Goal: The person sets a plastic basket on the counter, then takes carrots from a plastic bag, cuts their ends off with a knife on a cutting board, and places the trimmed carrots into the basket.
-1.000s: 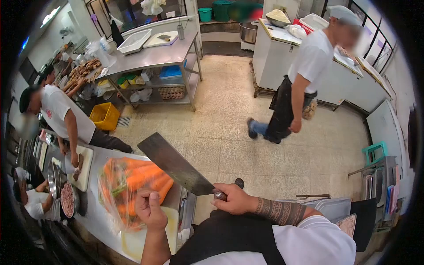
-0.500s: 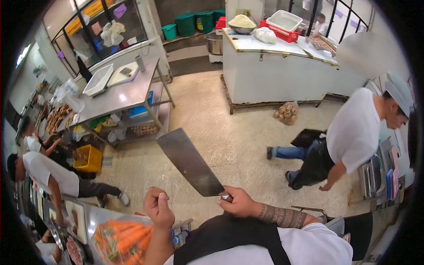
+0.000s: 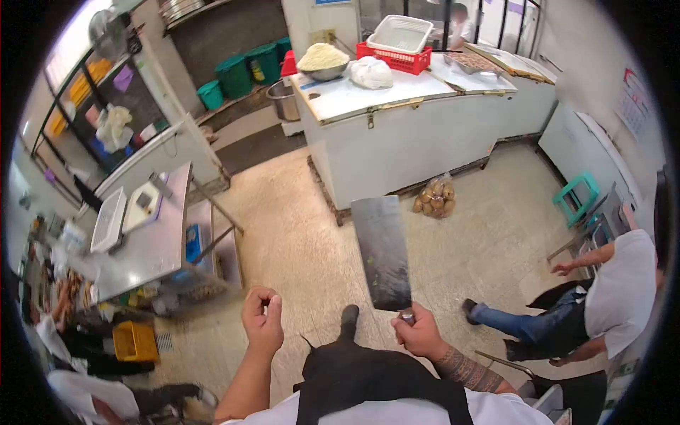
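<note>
My right hand (image 3: 423,331) is wrapped round the handle of a cleaver (image 3: 383,253), whose broad dark blade points up and away from me over the tiled floor. Small green bits stick to the blade. To its left, my left hand (image 3: 263,318) is raised with its fingers curled and the thumb up against them. Whether anything is between those fingers is too small to tell. It touches neither the cleaver nor any surface. Below both hands is a black apron (image 3: 368,368), with one dark boot (image 3: 349,324) in front of it.
White chest freezers (image 3: 404,142) stand ahead, with a red basket (image 3: 397,58) on top. A bag of round brown items (image 3: 435,197) lies on the floor. At right a person (image 3: 616,297) stands near racks; at left are a steel table (image 3: 152,262), a yellow crate (image 3: 134,341) and co-workers.
My view has swung right, and the bag of carrots has left the frame. The cleaver blade is more upright. At right, the person has moved farther toward the racks.
</note>
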The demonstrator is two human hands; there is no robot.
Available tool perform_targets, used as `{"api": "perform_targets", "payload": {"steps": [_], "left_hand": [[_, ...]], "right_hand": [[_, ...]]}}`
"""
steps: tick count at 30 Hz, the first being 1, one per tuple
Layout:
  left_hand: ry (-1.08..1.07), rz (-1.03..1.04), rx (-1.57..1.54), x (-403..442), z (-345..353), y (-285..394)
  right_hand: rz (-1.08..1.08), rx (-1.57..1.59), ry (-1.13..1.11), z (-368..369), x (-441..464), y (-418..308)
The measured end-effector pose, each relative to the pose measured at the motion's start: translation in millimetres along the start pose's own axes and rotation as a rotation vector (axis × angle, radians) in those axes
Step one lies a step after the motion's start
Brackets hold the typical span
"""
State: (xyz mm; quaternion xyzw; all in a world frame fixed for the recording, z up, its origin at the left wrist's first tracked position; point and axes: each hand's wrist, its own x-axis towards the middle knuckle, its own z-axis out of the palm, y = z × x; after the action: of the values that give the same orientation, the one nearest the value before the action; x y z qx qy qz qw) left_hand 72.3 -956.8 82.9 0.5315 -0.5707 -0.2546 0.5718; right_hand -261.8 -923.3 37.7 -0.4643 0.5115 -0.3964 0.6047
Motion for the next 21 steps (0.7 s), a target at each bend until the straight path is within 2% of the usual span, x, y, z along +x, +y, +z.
{"api": "perform_targets", "payload": {"steps": [5, 6, 9, 12, 15, 21], "left_hand": [[-0.213, 0.057, -0.131, 161, 85, -26], [-0.285, 0.114, -0.088, 192, 103, -30], [-0.424, 0.183, -0.062, 269, 181, -29], [-0.569, 0.207, -0.144, 325, 265, -19], [-0.649, 0.330, -0.152, 372, 344, -4], [-0.666, 0.343, -0.211, 443, 490, -2]], "right_hand": [[-0.022, -0.043, 0.249, -37, 85, -6], [-0.017, 0.084, 0.264, -39, 93, -27], [0.000, -0.024, 0.405, -65, 130, -26], [0.037, 0.054, 0.496, -96, 161, -25], [0.048, 0.120, 0.581, -140, 203, -29], [-0.026, 0.077, 0.619, -265, 306, -61]]}}
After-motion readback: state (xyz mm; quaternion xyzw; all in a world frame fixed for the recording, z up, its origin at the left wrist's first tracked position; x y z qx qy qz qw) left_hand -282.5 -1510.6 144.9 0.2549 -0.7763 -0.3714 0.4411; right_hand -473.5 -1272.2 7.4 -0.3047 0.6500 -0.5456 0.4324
